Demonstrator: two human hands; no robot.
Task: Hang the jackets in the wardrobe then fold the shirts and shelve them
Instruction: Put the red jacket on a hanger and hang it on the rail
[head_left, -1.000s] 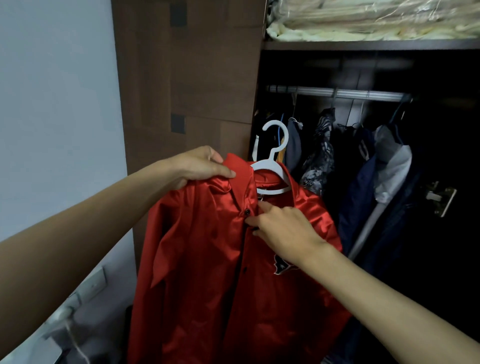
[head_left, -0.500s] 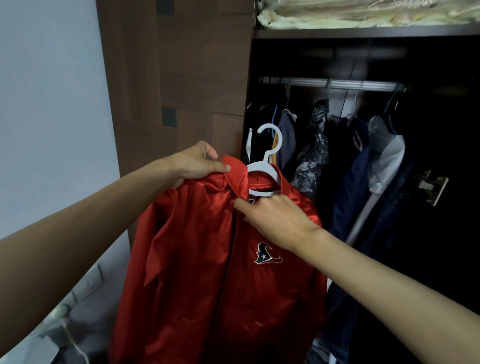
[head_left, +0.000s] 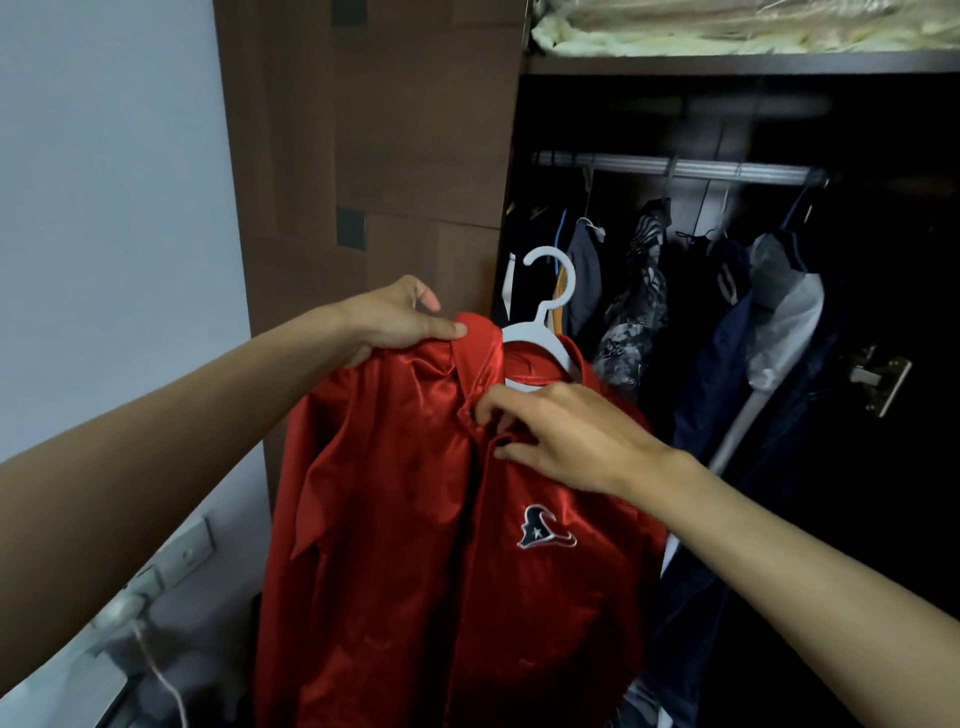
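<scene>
Right hand (head_left: 566, 441) has moved up the front of the red jacket (head_left: 415, 545), from the placket below the collar a second ago to the collar opening, fingers now pinching fabric at the top snap. The dark chest emblem (head_left: 543, 530), formerly half covered by that hand, is fully exposed. The front edges, earlier gaping, now lie closer together at the neck.
</scene>
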